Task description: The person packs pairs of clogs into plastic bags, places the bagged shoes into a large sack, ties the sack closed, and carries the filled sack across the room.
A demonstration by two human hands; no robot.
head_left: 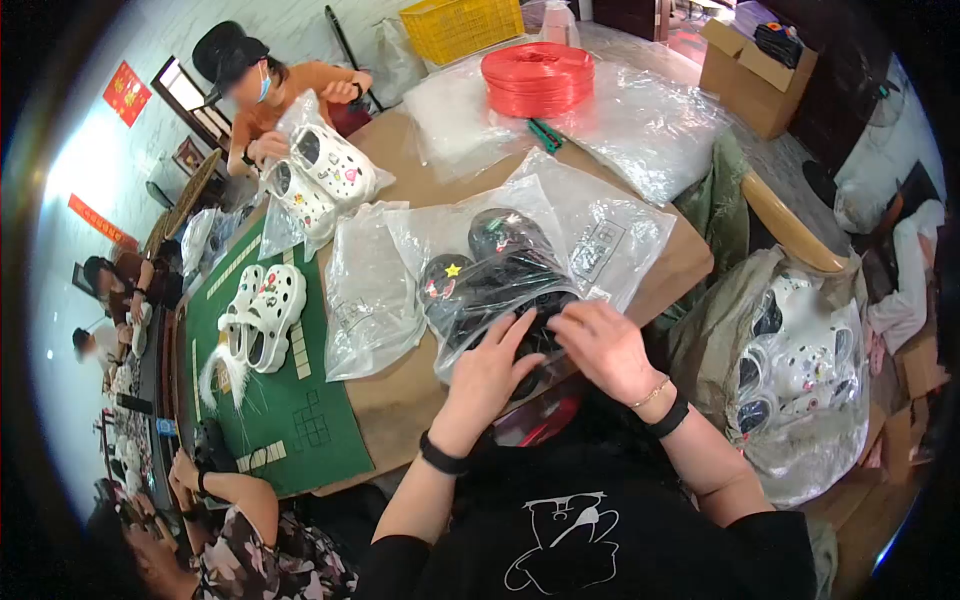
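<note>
A pair of black clogs (505, 240) with colourful charms, one a yellow star, lies inside a clear plastic bag (480, 312) at the table's near edge. My left hand (492, 365) rests at the bag's mouth, its fingers stretched out over the clogs' near end and its thumb apart. Opposite it, my right hand (605, 345) has its fingers bent at the bag's right edge and seems to pinch the plastic; the fingertips are partly hidden. More flat clear bags (370, 290) lie under and beside the clogs.
White clogs (270, 310) stand on a green mat (330, 420) at left. Across the table, a person holds bagged white clogs (335, 165). A red twine roll (538, 80) and green cutter (545, 135) lie at the back. A large sack of clogs (800, 370) stands at right.
</note>
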